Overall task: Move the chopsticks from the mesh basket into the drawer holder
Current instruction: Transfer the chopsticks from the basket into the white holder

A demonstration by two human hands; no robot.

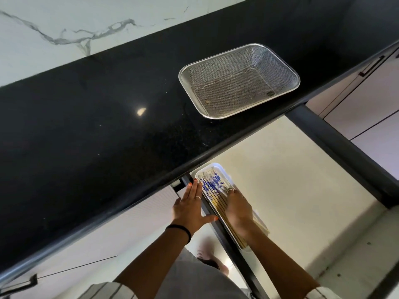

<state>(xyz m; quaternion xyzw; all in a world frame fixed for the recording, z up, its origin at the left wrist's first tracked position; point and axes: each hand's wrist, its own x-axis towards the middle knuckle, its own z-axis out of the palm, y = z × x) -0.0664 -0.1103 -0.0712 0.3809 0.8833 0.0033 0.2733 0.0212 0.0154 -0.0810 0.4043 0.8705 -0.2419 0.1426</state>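
The steel mesh basket (239, 79) stands on the black counter with nothing in it. Below the counter edge, a white holder (216, 167) lies in the open drawer (291, 180), filled with several chopsticks (212, 188) that have blue-patterned tops and wooden shafts. My right hand (237, 210) lies flat on the chopsticks, fingers straight, pressing down on them. My left hand (191, 207) is flat too, fingers straight against the holder's left side and the drawer's dark left rail, thumb spread toward the holder.
The black counter (97, 126) runs across the view under a white marble wall (64, 29). The drawer's dark right rail (336, 147) runs diagonally. White cabinet fronts with black handles sit at the right (371, 65) and lower left.
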